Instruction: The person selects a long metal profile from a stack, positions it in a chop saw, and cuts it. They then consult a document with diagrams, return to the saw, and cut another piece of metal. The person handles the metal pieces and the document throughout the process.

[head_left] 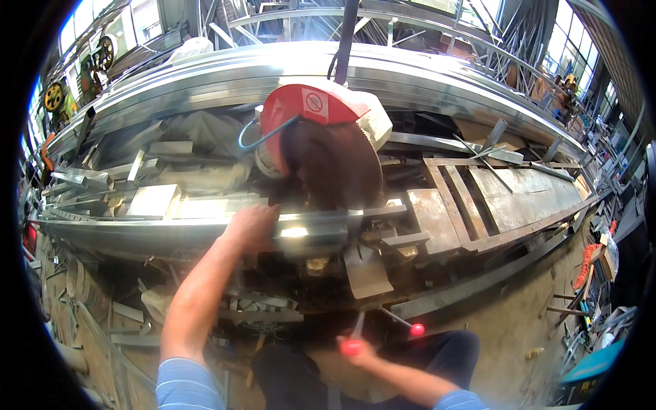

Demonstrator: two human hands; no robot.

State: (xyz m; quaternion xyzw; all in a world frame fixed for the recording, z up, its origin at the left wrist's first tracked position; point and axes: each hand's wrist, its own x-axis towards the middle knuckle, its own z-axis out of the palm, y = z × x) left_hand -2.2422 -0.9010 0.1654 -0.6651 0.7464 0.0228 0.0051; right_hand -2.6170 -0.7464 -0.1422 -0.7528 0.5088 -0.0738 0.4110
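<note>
Head view: metal bar (195, 234) beneath gripping left hand (250, 228), red knob (352, 348) in closed right hand (366, 357).

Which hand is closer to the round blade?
Left. The left hand is on the metal bar, left of the blade; the right hand holds a red knob, nearer the body.

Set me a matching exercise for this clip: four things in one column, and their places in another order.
1. Left hand
2. Right hand
3. Saw guard
4. Coiled hose

A. Above the dark blade
B. Toward the right edge of the picture
C. At the long metal bar
D. On a red knob below the saw

Pairs: 1-C, 2-D, 3-A, 4-B
</note>
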